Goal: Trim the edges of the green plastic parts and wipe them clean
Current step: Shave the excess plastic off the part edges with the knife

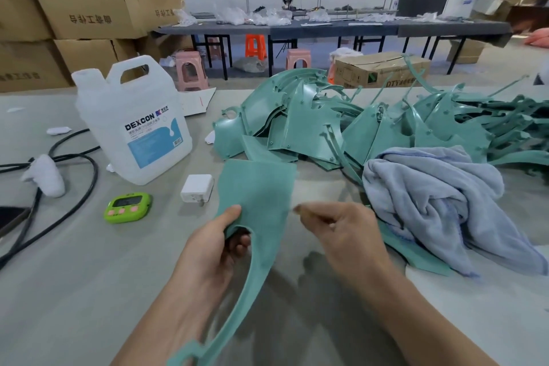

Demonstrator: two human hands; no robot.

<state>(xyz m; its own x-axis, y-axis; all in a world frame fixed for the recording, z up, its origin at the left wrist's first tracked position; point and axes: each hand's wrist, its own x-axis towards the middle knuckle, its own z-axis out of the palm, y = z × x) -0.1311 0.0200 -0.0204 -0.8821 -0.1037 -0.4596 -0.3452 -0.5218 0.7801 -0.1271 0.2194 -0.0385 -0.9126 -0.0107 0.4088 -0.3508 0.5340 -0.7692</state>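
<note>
Left hand: grips one green plastic part at the inner curve of its cut-out, thumb pressed on the upper face, fingers curled beneath. The part is held clear of the grey table. Its broad textured panel extends up and away from the grip, and a narrow curved arm runs down towards the person, ending in a small bracket near the bottom edge of view.

Right hand: just right of the grip, level with the panel's right edge but apart from it. Fingers are curled in, thumb against forefinger. The fingertips are blurred, so it cannot be told whether anything is pinched there.

Beyond the grip and to its right: a loose pile of green parts. A crumpled blue-grey towel lies right of the right hand, resting partly on further green pieces.

Left of the grip: a white power adapter nearest, then a green digital timer. A translucent DEXCON jug stands upright beyond them. Black cables run further left.
</note>
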